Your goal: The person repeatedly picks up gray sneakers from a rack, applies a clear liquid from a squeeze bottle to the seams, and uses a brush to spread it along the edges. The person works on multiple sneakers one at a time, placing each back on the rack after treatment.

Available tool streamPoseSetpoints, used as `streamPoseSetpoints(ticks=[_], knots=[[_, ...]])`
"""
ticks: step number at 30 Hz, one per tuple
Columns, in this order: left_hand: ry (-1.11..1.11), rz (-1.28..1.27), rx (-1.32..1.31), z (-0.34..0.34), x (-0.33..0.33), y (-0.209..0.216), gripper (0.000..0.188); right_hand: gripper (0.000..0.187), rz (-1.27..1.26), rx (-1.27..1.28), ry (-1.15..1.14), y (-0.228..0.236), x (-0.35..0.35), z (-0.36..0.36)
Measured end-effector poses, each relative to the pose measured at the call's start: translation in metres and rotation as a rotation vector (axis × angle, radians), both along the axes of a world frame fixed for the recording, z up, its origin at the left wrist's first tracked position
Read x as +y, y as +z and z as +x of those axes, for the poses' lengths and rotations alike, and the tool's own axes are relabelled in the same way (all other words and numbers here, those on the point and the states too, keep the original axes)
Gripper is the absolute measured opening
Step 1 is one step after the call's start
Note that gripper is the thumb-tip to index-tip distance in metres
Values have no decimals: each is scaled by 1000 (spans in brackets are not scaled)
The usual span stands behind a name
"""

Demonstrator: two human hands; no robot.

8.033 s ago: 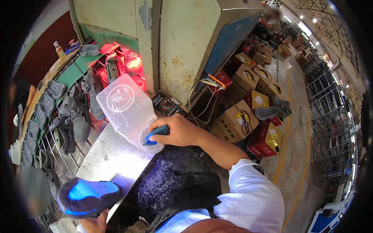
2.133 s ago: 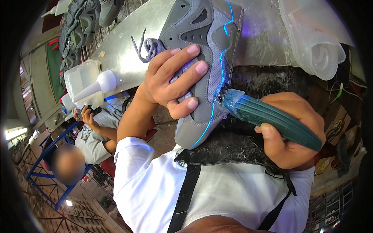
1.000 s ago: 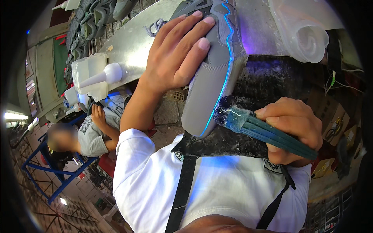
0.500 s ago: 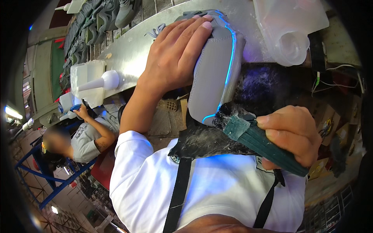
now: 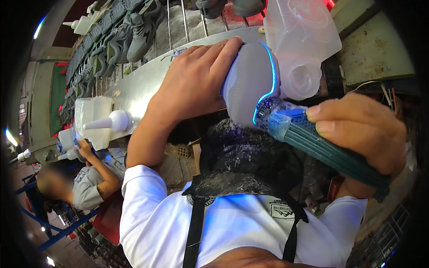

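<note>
My left hand [image 5: 196, 82] grips a grey shoe upper [image 5: 250, 85], its fingers wrapped over the far end. A bright blue line runs down the shoe's right side and curves round its near end. My right hand [image 5: 364, 129] is closed round a brush [image 5: 328, 147] with a ribbed green wrapped handle and a blue part near the head. The brush's dark bristles touch the shoe's lower right edge, where the blue line ends. Below the shoe hangs a black apron [image 5: 241, 152] with whitish smears.
A metal ledge [image 5: 145, 73] bears a translucent tub [image 5: 89, 107] and a white nozzle bottle [image 5: 111, 121]. Grey shoes [image 5: 143, 33] stand on a rack behind. A big translucent jug [image 5: 299, 38] lies at far right. On the left a co-worker [image 5: 91, 187] sits near a blue frame.
The shoe has tilted, so more of its rounded near end faces me. My right hand and the brush have shifted right and slightly up. The whole view has shifted too, showing more of the rack.
</note>
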State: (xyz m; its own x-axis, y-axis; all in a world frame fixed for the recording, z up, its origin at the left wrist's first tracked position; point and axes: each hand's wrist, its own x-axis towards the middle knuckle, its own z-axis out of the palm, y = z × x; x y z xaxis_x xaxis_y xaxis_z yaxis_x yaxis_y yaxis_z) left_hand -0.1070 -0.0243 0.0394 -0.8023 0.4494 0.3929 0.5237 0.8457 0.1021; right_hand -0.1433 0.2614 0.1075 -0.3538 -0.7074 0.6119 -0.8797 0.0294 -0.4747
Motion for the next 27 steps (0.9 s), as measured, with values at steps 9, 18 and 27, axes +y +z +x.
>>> streamPoseSetpoints(ticks=[9, 18, 27], knots=[[20, -87, -254, -32, -4, 26, 95, 27, 358, 122, 192, 70, -3, -37], [-93, 112, -517, -38, -28, 34, 92, 48, -702, -1115, 287, -88, -23, -50], [-121, 138, -541, -46, -49, 25, 87, 31, -144, -223, 174, -75, -22, -47]])
